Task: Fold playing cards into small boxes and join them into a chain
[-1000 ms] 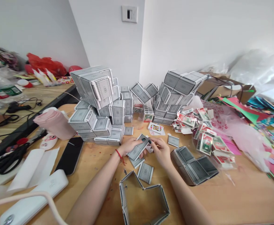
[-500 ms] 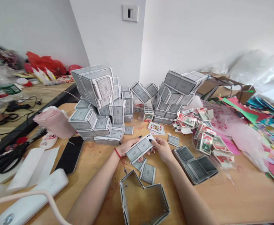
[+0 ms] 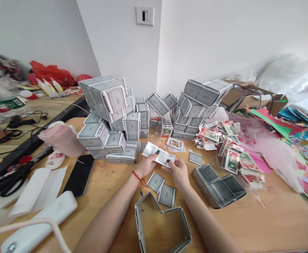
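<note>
A strip of joined playing cards (image 3: 163, 157) is stretched between my two hands above the middle of the table. My left hand (image 3: 146, 164) pinches its left part, thumb on top. At the right end, by a printed 2, my right hand (image 3: 178, 171) grips it between thumb and fingers. Below my hands lie two grey-backed cards, one a patterned card (image 3: 166, 195). Closer to me stands an open heart-shaped frame (image 3: 185, 225) built of cards. To the right of my forearm rests a closed card box (image 3: 218, 186) of similar shape.
Stacked card boxes rise at the back left (image 3: 103, 98) and back right (image 3: 206, 93). Opened card packs (image 3: 233, 160) pile up on the right. At left are a phone (image 3: 78, 175), a white power bank (image 3: 40, 225), scissors (image 3: 14, 179) and a pink cup (image 3: 61, 138).
The card strip has tipped from showing its patterned back to a pale, shiny face. My left hand has shifted its hold, thumb now on top, and the loose cards below show more fully.
</note>
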A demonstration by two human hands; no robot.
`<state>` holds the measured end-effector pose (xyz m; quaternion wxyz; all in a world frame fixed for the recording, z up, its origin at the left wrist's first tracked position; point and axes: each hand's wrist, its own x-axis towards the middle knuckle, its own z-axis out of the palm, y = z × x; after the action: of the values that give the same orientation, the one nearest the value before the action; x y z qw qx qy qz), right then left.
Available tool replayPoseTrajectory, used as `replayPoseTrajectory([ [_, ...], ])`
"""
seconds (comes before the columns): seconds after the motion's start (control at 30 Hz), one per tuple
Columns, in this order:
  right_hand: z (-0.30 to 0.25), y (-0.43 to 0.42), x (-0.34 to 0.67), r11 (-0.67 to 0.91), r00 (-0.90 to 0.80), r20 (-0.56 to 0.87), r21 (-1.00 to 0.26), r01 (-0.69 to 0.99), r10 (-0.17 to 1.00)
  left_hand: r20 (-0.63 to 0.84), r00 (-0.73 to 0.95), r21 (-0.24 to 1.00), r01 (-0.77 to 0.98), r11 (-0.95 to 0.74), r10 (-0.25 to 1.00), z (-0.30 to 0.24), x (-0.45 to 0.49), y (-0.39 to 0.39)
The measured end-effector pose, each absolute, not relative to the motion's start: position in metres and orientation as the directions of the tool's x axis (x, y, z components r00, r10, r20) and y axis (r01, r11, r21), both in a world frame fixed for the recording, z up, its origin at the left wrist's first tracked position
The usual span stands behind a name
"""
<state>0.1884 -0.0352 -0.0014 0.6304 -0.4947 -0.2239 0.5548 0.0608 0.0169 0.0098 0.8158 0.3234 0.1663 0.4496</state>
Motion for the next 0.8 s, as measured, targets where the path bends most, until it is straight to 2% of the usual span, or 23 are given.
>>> replayPoseTrajectory([
  [0.1,0.003,-0.039,0.186,-0.246,0.027,-0.3,-0.827,-0.505,0.954,-0.049,0.448,0.608,-0.696,0.382,0.893,0.011,0.064,0.019],
  [0.17,0.006,-0.04,0.187,-0.296,-0.08,-0.296,-0.817,-0.495,0.952,-0.106,0.427,0.559,-0.722,0.409,0.898,0.01,0.063,0.022],
  [0.23,0.007,-0.041,0.187,-0.275,-0.098,-0.259,-0.843,-0.463,0.961,-0.148,0.433,0.528,-0.725,0.441,0.889,0.008,0.062,0.024],
  [0.3,0.005,-0.042,0.187,-0.172,-0.015,-0.18,-0.911,-0.375,0.984,-0.172,0.434,0.521,-0.721,0.456,0.884,0.005,0.062,0.026],
  [0.37,0.002,-0.042,0.19,-0.006,0.141,-0.028,-0.988,-0.152,0.99,-0.167,0.425,0.52,-0.729,0.446,0.89,0.004,0.063,0.025],
  [0.43,0.0,-0.042,0.193,0.168,0.222,0.208,-0.968,0.185,0.953,-0.126,0.43,0.501,-0.75,0.432,0.894,0.004,0.063,0.023],
  [0.5,-0.001,-0.043,0.197,0.328,0.128,0.421,-0.834,0.443,0.898,-0.092,0.436,0.467,-0.775,0.426,0.895,0.005,0.063,0.021],
  [0.57,0.001,-0.045,0.199,0.455,-0.02,0.524,-0.718,0.527,0.851,-0.101,0.424,0.447,-0.789,0.422,0.9,0.008,0.062,0.02],
  [0.6,0.003,-0.045,0.198,0.488,-0.069,0.535,-0.701,0.52,0.842,-0.112,0.409,0.445,-0.794,0.414,0.906,0.009,0.061,0.021],
  [0.67,0.006,-0.046,0.194,0.477,-0.088,0.492,-0.76,0.442,0.866,-0.125,0.371,0.449,-0.806,0.386,0.92,0.009,0.059,0.024],
  [0.73,0.007,-0.046,0.19,0.35,-0.023,0.357,-0.898,0.265,0.934,-0.133,0.33,0.446,-0.822,0.354,0.934,0.009,0.058,0.028],
  [0.8,0.007,-0.045,0.186,0.139,0.063,0.137,-0.99,-0.022,0.989,-0.147,0.305,0.431,-0.837,0.338,0.941,0.009,0.058,0.03],
])
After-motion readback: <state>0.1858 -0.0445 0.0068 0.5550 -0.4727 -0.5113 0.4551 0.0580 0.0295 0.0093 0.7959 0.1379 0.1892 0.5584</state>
